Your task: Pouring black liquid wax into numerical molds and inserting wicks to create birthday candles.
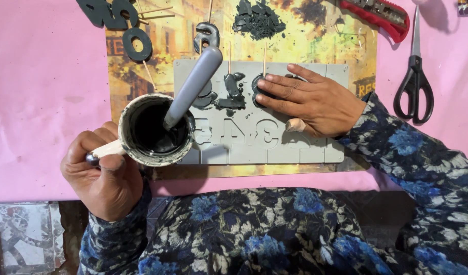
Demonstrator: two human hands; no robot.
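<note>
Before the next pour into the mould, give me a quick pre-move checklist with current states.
1. Cup held firmly: ok. The left hand grips its handle.
2. Cup upright, no spill: ok. The dark mix sits inside; the rim is smeared.
3. Stirrer secure: ok. It stands in the cup, leaning toward the mould.
4. Mould steadied: ok. The right hand lies flat on it, fingers over a filled cavity.
5. Free cavities left: ok. The lower row looks unfilled.
6. Sticks seated in the filled cavities: cannot tell; only their upper ends show.
</note>
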